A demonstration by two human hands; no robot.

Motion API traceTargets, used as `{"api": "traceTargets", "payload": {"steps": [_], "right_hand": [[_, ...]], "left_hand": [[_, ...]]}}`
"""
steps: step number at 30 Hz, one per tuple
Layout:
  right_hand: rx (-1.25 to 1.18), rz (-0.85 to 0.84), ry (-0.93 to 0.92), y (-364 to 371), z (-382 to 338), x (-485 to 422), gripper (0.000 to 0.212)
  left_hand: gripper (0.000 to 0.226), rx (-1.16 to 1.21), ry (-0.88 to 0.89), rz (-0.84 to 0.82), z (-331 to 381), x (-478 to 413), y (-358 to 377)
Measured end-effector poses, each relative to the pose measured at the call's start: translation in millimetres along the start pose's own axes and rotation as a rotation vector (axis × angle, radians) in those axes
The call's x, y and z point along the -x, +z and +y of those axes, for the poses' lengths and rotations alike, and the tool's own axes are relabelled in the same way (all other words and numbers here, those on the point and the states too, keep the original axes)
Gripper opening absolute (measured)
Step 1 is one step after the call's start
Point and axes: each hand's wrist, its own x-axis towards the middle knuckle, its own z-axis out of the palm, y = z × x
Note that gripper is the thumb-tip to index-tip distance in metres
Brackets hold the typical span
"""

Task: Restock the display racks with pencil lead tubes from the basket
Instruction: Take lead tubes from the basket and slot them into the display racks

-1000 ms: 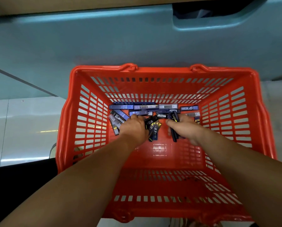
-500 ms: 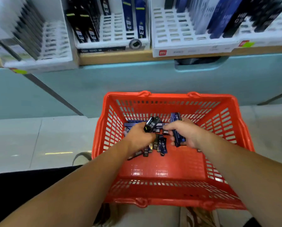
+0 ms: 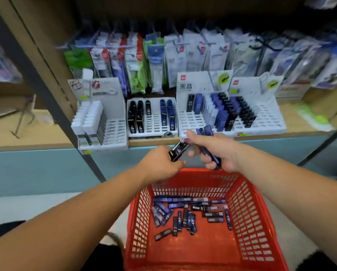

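A red plastic basket [image 3: 257, 222] stands on the floor below me with several dark blue and black pencil lead tubes [image 3: 185, 216] scattered in it. My left hand [image 3: 161, 165] is above the basket's far rim and grips a black lead tube [image 3: 179, 151] marked HB. My right hand [image 3: 216, 149] is just right of it, holding a bundle of blue lead tubes [image 3: 206, 132]. White slotted display racks [image 3: 195, 122] sit on the wooden shelf ahead, partly filled with black and blue tubes.
A second white rack [image 3: 153, 122] with black and blue tubes and a third rack [image 3: 112, 128] with white boxes stand to the left. Hanging packets [image 3: 155, 61] fill the back of the shelf. A dark upright post [image 3: 52, 98] runs at the left.
Both hands rose out of the basket with tubes and now sit just below the shelf edge. My view tilted up from the basket to the racks.
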Motion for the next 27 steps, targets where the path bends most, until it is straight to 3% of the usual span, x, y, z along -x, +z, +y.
{"api": "traceTargets", "payload": {"steps": [3,6,10,12,18,27], "right_hand": [[0.057,0.027,-0.075,13,-25,13,0.04],[0.027,0.104,-0.145,23,-28,9,0.022],[0.059,0.127,-0.255,28,-35,-6,0.016],[0.08,0.107,-0.276,28,-43,-12,0.01],[-0.006,0.09,-0.297,18,-50,-34,0.01],[-0.197,0.179,-0.271,20,-59,-49,0.017]], "left_hand": [[0.032,-0.031,0.059,0.049,21,5,-34],[0.026,0.055,0.081,-0.007,30,8,-52],[0.02,0.308,0.09,-0.136,26,14,-64],[0.028,0.434,0.046,-0.205,22,12,-72],[0.034,0.796,-0.057,-0.265,5,-5,-88],[0.026,0.691,-0.039,-0.232,-4,-19,-98]]}}
